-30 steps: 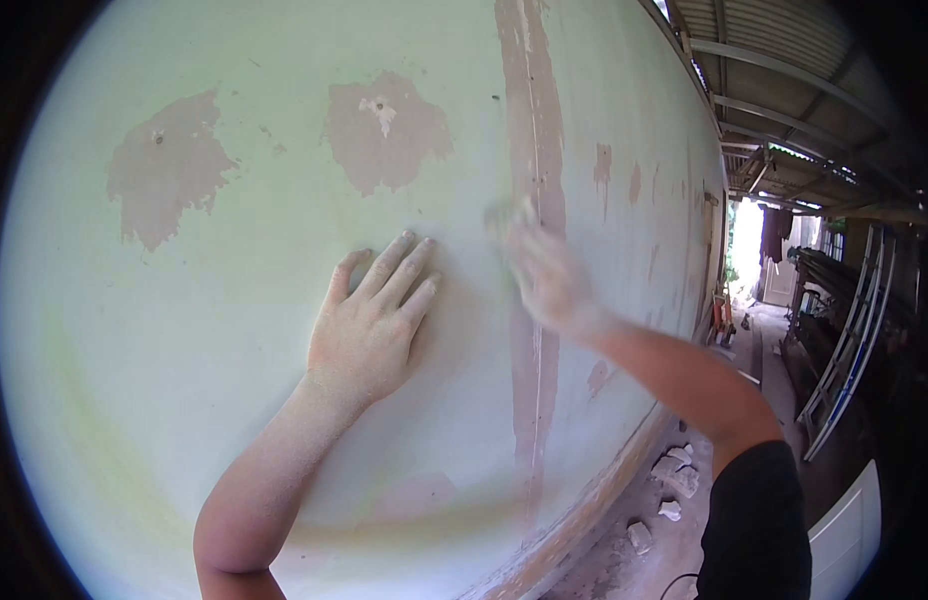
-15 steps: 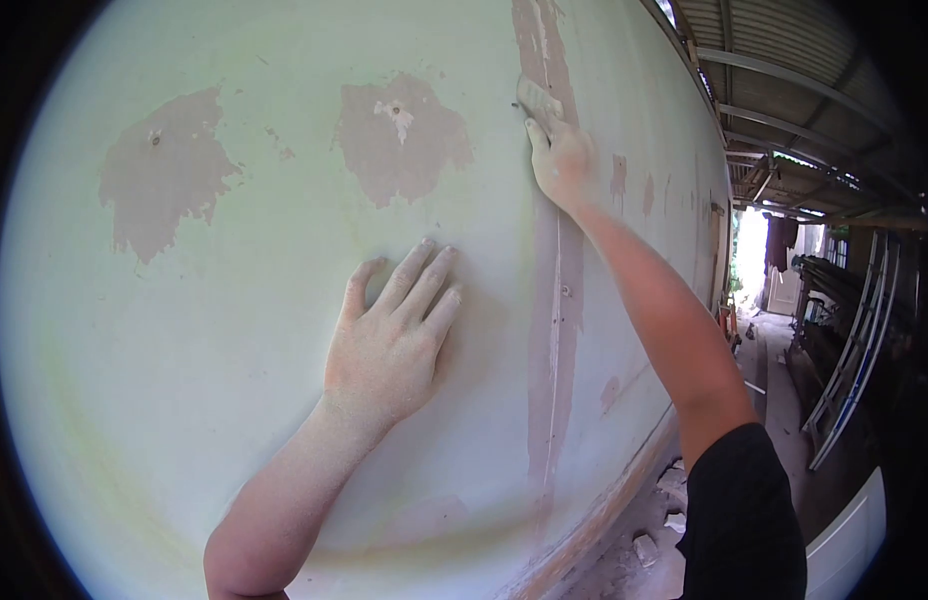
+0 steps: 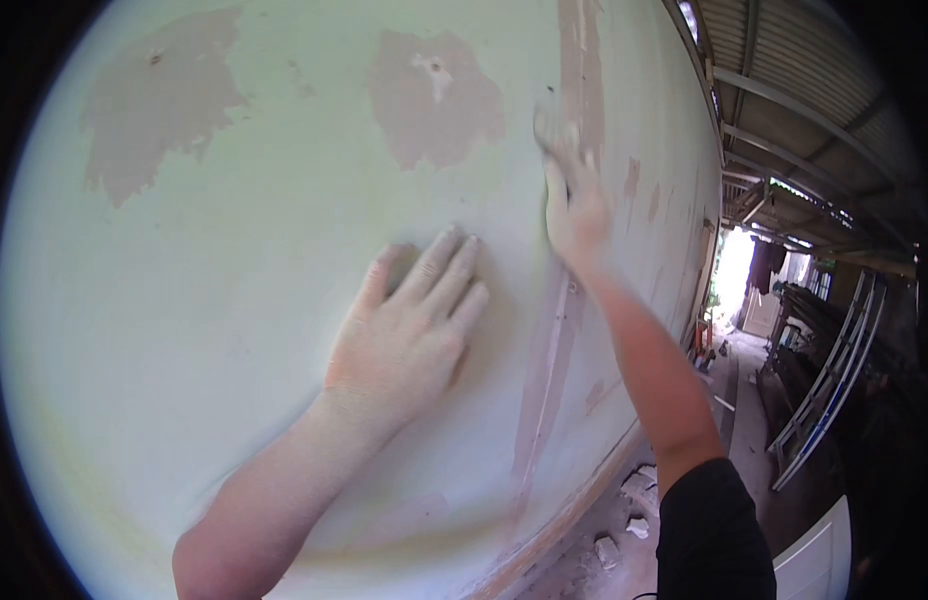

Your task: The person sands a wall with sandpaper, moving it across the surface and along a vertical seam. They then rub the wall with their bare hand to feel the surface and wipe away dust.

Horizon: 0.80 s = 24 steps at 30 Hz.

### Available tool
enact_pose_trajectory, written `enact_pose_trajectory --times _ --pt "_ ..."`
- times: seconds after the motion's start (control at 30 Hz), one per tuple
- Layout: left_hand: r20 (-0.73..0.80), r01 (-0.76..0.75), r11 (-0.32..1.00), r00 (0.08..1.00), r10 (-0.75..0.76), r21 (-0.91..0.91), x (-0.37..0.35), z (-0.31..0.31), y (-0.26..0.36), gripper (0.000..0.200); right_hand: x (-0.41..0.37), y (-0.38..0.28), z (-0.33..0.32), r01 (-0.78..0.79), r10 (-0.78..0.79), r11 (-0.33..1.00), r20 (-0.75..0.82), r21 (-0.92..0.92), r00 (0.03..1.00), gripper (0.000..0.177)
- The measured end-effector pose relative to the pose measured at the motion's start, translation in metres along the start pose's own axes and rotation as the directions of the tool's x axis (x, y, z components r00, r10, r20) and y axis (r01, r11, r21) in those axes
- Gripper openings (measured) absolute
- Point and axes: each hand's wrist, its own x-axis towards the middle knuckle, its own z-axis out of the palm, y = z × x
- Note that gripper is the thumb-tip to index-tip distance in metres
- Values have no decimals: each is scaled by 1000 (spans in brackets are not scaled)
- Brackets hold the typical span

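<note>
Left of the brown strip [image 3: 584,65], the left hand [image 3: 409,325] rests on the wall [image 3: 254,290], grip spread; alongside, the right hand [image 3: 581,215] clasps a blurred pad [image 3: 546,125].

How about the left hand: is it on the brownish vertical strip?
No, the left hand lies on the pale wall, left of the strip.

The left hand [image 3: 409,325] is flat, its fingers [image 3: 434,262] slightly apart, with the forearm [image 3: 284,485] bent. Farther right, the blurred right hand [image 3: 579,215] is raised, its arm [image 3: 649,365] extended.
</note>
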Motion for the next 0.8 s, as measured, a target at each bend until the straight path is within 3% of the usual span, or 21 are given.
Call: enact_pose_trajectory --times 0.03,0.1,0.13,0.2,0.23,0.27,0.33,0.43,0.5,0.53,0.67,0.73,0.77,0.8 --pt "-9 6 1000 1000 -6 -2 2 -1 1 30 23 6 1 -45 44 998 -21 -50 999 43" --pt "7 -9 1000 1000 9 14 2 -2 5 29 73 -28 -39 -350 386 921 267 -171 883 43" --pt "-6 9 1000 1000 -9 26 2 -3 5 29 72 -37 -45 -376 409 911 260 -168 875 43" --pt "-20 12 999 1000 -12 47 0 -6 5 29 65 -55 -54 -428 451 891 415 -153 790 48" --pt "-12 16 999 1000 -16 43 -2 -7 5 29 36 -55 -45 -242 249 968 290 -58 924 44" --pt "-8 23 999 1000 -23 35 -3 -9 5 30 -7 -54 -36 -27 27 1000 142 -2 990 42" --pt "-20 39 999 999 -38 23 -2 -14 5 30 -82 -77 -54 214 -214 977 173 21 961 45" --pt "-54 68 998 996 -68 6 -2 -12 5 30 -162 -109 -74 198 -212 977 219 83 952 54" --pt "-81 74 997 994 -74 2 0 -11 4 30 -170 -108 -74 119 -126 992 275 43 953 38" --pt "-63 72 997 995 -71 8 -1 -10 4 30 -157 -109 -69 125 -133 991 273 46 953 38" --pt "-26 60 997 998 -59 47 -3 -8 3 30 -61 -60 -20 -8 12 987 27 -160 1000 37" --pt "0 43 996 999 -43 80 -7 -10 6 31 4 -46 -32 -321 360 931 281 -176 889 38" --pt "-2 49 996 999 -49 68 -9 -10 6 31 21 -52 -45 -341 379 924 281 -173 882 38" --pt "-11 56 997 998 -55 61 -10 -12 5 32 39 -59 -58 -413 437 899 383 -148 814 40"
